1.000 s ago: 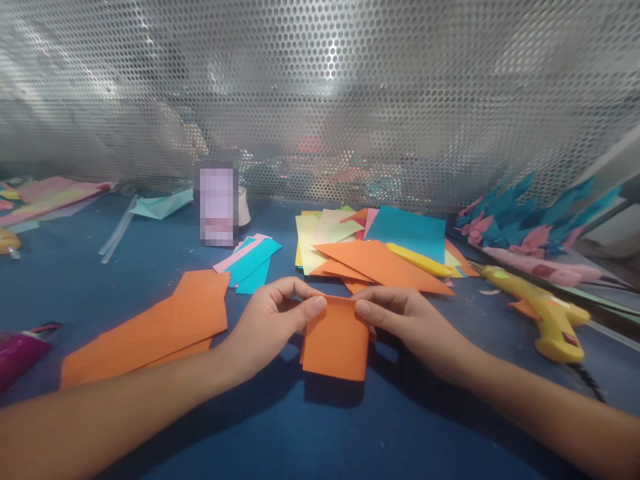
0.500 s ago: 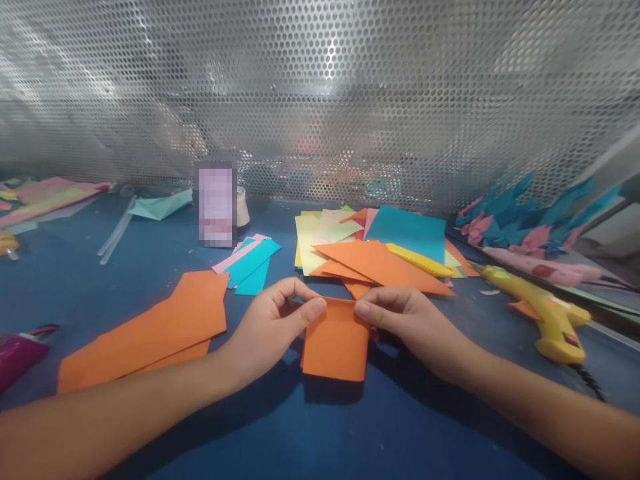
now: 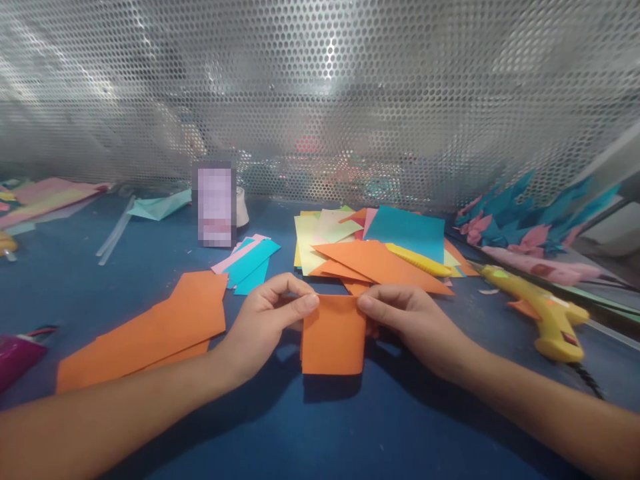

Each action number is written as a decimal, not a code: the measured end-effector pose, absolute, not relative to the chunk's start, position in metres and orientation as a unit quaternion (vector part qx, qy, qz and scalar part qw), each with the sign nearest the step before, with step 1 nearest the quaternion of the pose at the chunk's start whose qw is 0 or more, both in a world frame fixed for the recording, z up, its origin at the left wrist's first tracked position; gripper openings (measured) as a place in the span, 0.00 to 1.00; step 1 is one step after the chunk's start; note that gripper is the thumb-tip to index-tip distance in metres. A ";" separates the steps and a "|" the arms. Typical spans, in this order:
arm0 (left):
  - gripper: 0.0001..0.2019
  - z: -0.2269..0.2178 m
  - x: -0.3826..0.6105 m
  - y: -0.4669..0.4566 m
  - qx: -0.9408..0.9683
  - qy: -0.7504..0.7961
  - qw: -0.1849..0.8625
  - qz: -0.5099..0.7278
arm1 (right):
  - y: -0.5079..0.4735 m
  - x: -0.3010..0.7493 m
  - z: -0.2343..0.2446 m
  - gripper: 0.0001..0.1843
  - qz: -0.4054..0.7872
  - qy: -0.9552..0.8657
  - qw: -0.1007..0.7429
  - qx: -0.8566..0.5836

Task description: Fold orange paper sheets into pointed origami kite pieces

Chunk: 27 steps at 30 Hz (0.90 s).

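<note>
A folded piece of orange paper (image 3: 333,339) hangs between my hands, its layers showing at the left edge. My left hand (image 3: 274,324) pinches its upper left corner between thumb and fingers. At the upper right corner, the thumb and fingers of my right hand (image 3: 413,319) pinch the same paper. My other fingertips are partly hidden behind it. Just beyond lie loose orange sheets (image 3: 383,263) on a pile of coloured paper, with a yellow cutter (image 3: 419,261) on top. More orange paper pieces (image 3: 150,327) lie left of my left hand.
A yellow glue gun (image 3: 555,317) with its cord lies at the right, near blue and pink paper shapes (image 3: 530,213). Blue and pink strips (image 3: 253,263) lie near a blurred-out phone-like object (image 3: 216,207) and a white spool (image 3: 241,207). A perforated metal panel (image 3: 320,87) stands behind.
Both hands have raised the folded orange paper slightly. The left thumb has shifted a little left along the top edge, and the paper's top looks flatter.
</note>
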<state>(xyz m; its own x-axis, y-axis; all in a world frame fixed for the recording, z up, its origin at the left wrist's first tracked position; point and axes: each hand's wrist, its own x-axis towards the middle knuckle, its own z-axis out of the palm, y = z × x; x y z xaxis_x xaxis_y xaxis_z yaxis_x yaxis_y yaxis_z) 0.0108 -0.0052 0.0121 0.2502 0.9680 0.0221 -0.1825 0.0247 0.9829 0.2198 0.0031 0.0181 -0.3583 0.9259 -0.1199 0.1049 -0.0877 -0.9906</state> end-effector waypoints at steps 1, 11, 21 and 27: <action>0.10 0.013 0.011 -0.005 0.495 0.388 0.617 0.472 | 0.003 0.220 0.018 0.21 0.581 -0.578 0.349 -0.455; 0.11 0.014 0.013 -0.003 0.452 0.394 0.648 0.469 | 0.002 0.218 0.023 0.24 0.573 -0.623 0.304 -0.438; 0.13 0.014 0.013 -0.004 0.456 0.401 0.652 0.454 | 0.001 0.218 0.019 0.28 0.539 -0.661 0.280 -0.441; 0.09 0.014 0.012 -0.007 0.542 0.408 0.606 0.415 | -0.001 0.217 0.017 0.27 0.548 -0.660 0.266 -0.440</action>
<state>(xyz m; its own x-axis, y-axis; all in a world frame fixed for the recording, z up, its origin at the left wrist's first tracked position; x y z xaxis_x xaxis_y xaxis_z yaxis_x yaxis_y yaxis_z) 0.0121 -0.0070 0.0145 0.3225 0.9455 -0.0450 -0.0603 0.0680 0.9959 0.2169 -0.0011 0.0173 -0.4712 0.8721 -0.1318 0.2904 0.0123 -0.9568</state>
